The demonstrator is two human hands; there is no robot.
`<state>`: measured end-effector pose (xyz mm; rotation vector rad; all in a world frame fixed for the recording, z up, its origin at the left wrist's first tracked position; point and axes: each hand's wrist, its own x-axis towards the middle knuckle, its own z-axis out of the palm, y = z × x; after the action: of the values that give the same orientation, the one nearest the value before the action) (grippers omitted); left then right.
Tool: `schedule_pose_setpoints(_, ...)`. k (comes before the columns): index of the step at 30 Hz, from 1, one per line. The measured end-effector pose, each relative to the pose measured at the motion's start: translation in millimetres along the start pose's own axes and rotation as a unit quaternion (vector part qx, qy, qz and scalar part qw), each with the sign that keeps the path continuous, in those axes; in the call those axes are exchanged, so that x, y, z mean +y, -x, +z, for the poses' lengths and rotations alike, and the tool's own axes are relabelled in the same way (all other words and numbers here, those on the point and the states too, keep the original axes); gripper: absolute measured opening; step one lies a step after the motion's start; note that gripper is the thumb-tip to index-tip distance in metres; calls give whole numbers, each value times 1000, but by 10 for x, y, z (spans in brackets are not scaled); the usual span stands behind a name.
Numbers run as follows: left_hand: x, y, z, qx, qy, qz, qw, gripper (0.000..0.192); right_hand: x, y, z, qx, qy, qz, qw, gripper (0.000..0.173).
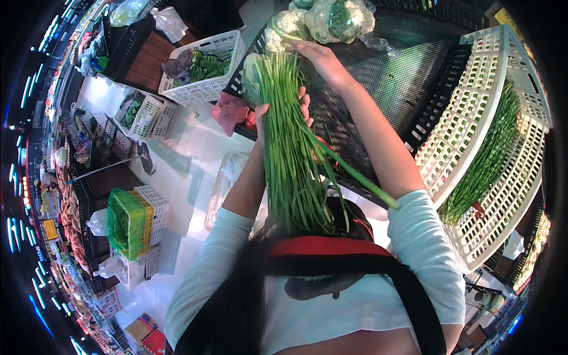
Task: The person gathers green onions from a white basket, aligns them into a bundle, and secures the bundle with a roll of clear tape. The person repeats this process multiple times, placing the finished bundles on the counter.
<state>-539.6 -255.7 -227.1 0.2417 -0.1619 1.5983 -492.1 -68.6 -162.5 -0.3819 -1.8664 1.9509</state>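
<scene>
A thick bundle of long green garlic chives (293, 155) is gripped around its middle by my left hand (284, 111), with the thumb on the near side and the fingers showing at the right edge. Above the bundle's top end is my right hand (320, 60), its fingertips near the pale ends and beside a cauliflower (284, 31); whether they touch either is unclear. More cauliflower in clear plastic wrap (341, 20) lies at the back of the black mesh display surface (377, 71). One long, thicker green stalk (364, 179) slants down right towards my sleeve.
A white plastic crate (470, 106) stands tilted at right, with more green chives (488, 155) in it. At left are a white crate of leafy greens (208, 82), smaller crates (151, 117) and a yellow crate with green netting (128, 224). A pink cloth (230, 113) hangs on the display's edge.
</scene>
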Motion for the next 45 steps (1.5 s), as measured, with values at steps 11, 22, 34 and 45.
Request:
schedule_pose_setpoints(11,76,71,-72,10,88,-49,995,79,36,138,20,-5,81,-14,997,58)
schedule_pose_setpoints(22,526,89,296,233,-179,95,951,62,-167,1276,828,-130,43,122,983,132)
schedule_pose_setpoints(34,573,24,380,231,-295,-16,927,62,544,1774,1302,-10,-198,91,976,76)
schedule_pose_setpoints(45,839,194,700,34,-396,-252,882,88,326,1805,611,-191,101,173,961,87)
